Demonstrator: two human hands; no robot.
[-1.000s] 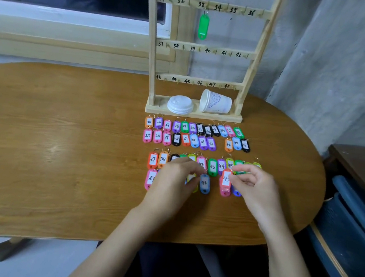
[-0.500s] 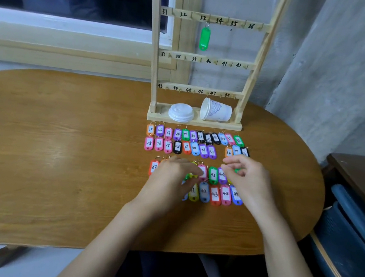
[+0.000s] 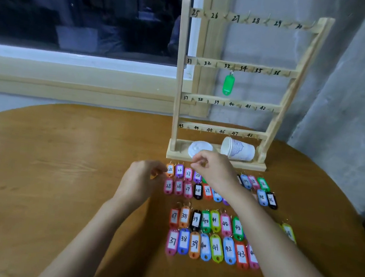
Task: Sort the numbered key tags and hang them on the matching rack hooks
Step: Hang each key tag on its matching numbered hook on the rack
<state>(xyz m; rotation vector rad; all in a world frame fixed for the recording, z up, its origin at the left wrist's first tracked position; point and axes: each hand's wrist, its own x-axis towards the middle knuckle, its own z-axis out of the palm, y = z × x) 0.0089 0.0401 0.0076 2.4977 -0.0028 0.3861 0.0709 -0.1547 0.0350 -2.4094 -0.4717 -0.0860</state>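
The fingers (image 3: 197, 162) of the right hand (image 3: 216, 171) are curled with thumb and forefinger tips drawn together above the far row of tags. From my feed I cannot tell whether they pinch a ring or nothing. The fingers (image 3: 159, 170) of the left hand (image 3: 140, 179) are curled too, their tips right at the edge of the small orange tag numbered 25 (image 3: 170, 170). The blur keeps me from saying whether they grip it. Both forearms reach out over the big oval brown wooden table (image 3: 59, 170). At its far edge I see the pale wooden rack with numbered hook rails (image 3: 179, 81), standing upright on its flat base, the rails marked 25 to 48. In front of the rack the coloured plastic key tags with handwritten numbers (image 3: 215, 248) lie flat in four rows, the far two starting at 25 and the near two at 37. A white paper cup (image 3: 238, 149) lies on its side on the rack's base, with a round white plastic lid (image 3: 195, 147) just beside it. One green key tag (image 3: 228, 85) hangs from a hook on the second rail, under 33 and 34.
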